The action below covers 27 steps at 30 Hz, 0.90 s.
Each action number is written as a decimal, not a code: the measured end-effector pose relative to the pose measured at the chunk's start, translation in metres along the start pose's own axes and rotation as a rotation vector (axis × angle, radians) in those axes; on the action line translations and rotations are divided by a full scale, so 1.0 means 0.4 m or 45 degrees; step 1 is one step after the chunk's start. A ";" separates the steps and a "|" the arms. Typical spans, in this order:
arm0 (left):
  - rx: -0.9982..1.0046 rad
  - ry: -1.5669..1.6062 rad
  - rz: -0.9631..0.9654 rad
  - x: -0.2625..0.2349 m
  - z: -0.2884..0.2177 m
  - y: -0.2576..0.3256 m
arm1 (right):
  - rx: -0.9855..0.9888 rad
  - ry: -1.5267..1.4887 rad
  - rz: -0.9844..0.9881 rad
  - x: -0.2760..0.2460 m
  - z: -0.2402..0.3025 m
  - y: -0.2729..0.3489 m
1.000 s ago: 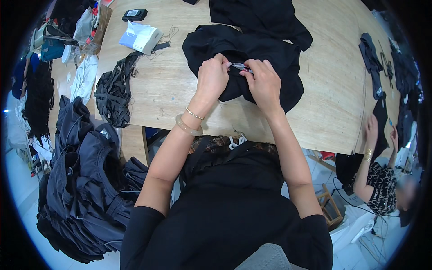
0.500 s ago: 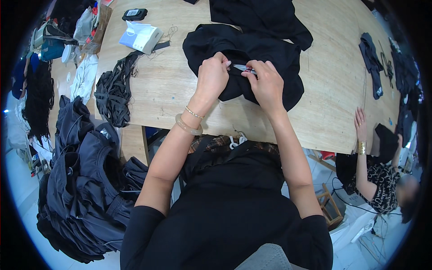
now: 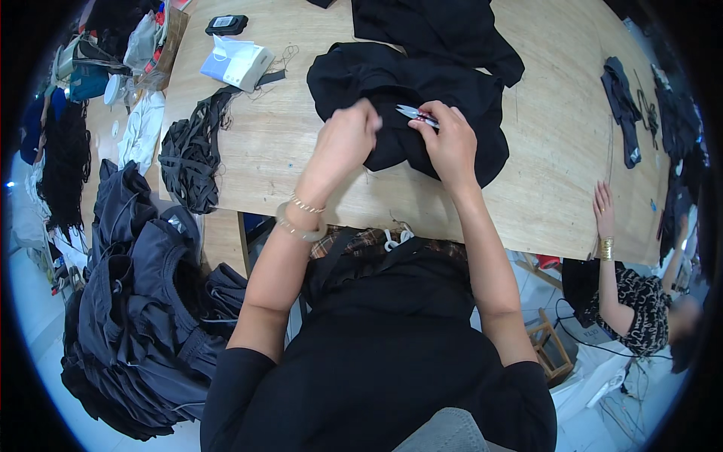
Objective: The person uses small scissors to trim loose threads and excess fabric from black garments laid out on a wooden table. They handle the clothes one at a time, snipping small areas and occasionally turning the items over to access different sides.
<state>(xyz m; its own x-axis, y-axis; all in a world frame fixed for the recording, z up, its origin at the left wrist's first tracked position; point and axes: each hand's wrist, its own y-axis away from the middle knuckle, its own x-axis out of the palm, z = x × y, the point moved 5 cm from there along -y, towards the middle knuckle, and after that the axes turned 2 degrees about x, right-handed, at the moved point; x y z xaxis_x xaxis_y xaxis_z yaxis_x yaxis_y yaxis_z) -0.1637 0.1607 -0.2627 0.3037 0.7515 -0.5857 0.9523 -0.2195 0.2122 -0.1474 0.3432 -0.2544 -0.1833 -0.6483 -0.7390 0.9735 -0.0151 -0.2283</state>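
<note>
A black garment (image 3: pixel 422 83) lies bunched on the wooden table (image 3: pixel 279 166) in front of me. Over its right part, my right hand (image 3: pixel 449 143) is closed around small thread snips (image 3: pixel 413 114). Their blades point left and stand slightly apart, above the dark cloth. My left hand (image 3: pixel 346 135) is at the garment's left side, a little away from the snips. Its fingers are curled together and blurred at the tips; anything pinched there is too small to make out.
Another black cloth piece (image 3: pixel 429 30) lies beyond the garment. To the left are a tissue pack (image 3: pixel 237 64), a black device (image 3: pixel 227 25) and tangled dark strips (image 3: pixel 188 154). Dark garments (image 3: pixel 143 301) are heaped beside me. A co-worker's hand (image 3: pixel 604 207) rests on the table at right.
My left hand has drawn back left and toward me, away from the snips. The snips' blades now show more openly. At right, the co-worker's dark cloth has moved out of its place.
</note>
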 end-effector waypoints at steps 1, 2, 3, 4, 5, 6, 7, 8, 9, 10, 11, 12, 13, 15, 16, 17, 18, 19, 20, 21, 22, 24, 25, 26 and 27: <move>-0.038 -0.028 0.254 -0.008 0.004 0.029 | 0.039 -0.059 -0.008 -0.002 -0.006 0.000; -0.074 -0.053 0.509 0.002 0.010 0.056 | 0.079 -0.114 -0.016 -0.003 -0.013 0.002; -0.016 -0.093 0.396 -0.005 0.002 0.066 | 0.118 -0.170 -0.024 -0.002 -0.021 0.003; 0.039 -0.132 0.282 -0.009 -0.007 0.077 | 0.136 -0.207 -0.023 0.000 -0.025 0.003; 0.094 -0.172 0.168 -0.012 -0.015 0.081 | 0.153 -0.245 -0.021 0.002 -0.030 0.004; 0.235 -0.146 -0.107 -0.004 -0.009 0.067 | 0.171 -0.283 -0.019 0.004 -0.034 0.005; 0.273 -0.148 -0.233 0.013 -0.006 0.054 | 0.175 -0.277 -0.022 0.008 -0.034 0.007; 0.313 -0.151 -0.361 0.027 -0.011 0.041 | 0.178 -0.270 -0.025 0.010 -0.033 0.007; 0.352 -0.153 -0.490 0.034 -0.012 0.038 | 0.180 -0.263 -0.028 0.011 -0.031 0.007; 0.327 -0.202 -0.409 0.053 -0.011 0.047 | 0.125 -0.204 -0.039 0.005 -0.024 0.005; 0.339 -0.203 -0.410 0.066 -0.012 0.062 | 0.068 -0.147 -0.049 -0.003 -0.012 0.006; 0.350 -0.204 -0.412 0.080 -0.012 0.080 | 0.012 -0.089 -0.060 -0.007 -0.003 0.003; 0.361 -0.206 -0.412 0.089 -0.014 0.098 | -0.056 -0.048 -0.045 -0.007 0.002 -0.003; 0.381 -0.219 -0.485 0.085 -0.013 0.126 | -0.195 0.035 -0.016 -0.005 0.013 -0.015; 0.380 -0.263 -0.605 0.068 -0.017 0.134 | -0.202 0.024 -0.008 -0.001 0.018 -0.018; 0.378 -0.305 -0.725 0.050 -0.022 0.139 | -0.210 0.050 0.004 0.003 0.022 -0.023; 0.254 -0.282 -0.814 0.027 -0.014 0.125 | -0.219 0.076 0.015 0.006 0.025 -0.028; 0.175 -0.237 -0.844 0.019 0.006 0.106 | -0.234 0.100 0.029 0.010 0.030 -0.033; 0.100 -0.192 -0.876 0.014 0.030 0.082 | -0.240 0.131 0.038 0.012 0.032 -0.039; 0.025 -0.146 -0.907 0.010 0.053 0.067 | -0.246 0.162 0.047 0.014 0.032 -0.038; -0.018 -0.119 -0.845 0.012 0.068 0.051 | -0.248 0.194 0.050 0.016 0.027 -0.038; 0.017 -0.267 -0.751 0.008 0.088 0.043 | -0.207 0.105 0.092 0.029 0.004 -0.037; 0.025 -0.337 -0.692 0.007 0.090 0.052 | -0.176 0.064 0.124 0.030 -0.005 -0.027; -0.025 -0.195 -0.651 0.002 0.102 0.061 | -0.155 0.060 0.173 0.028 -0.013 -0.015; -0.075 -0.055 -0.607 -0.002 0.112 0.071 | -0.111 0.001 0.214 0.024 -0.019 -0.005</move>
<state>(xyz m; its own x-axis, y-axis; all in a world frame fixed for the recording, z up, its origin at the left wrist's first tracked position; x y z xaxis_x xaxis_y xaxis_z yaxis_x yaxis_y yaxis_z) -0.1356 0.1260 -0.2913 -0.1645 0.7331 -0.6599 0.9826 0.1802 -0.0447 -0.1522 0.3429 -0.2658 -0.0195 -0.6354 -0.7720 0.9748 0.1595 -0.1559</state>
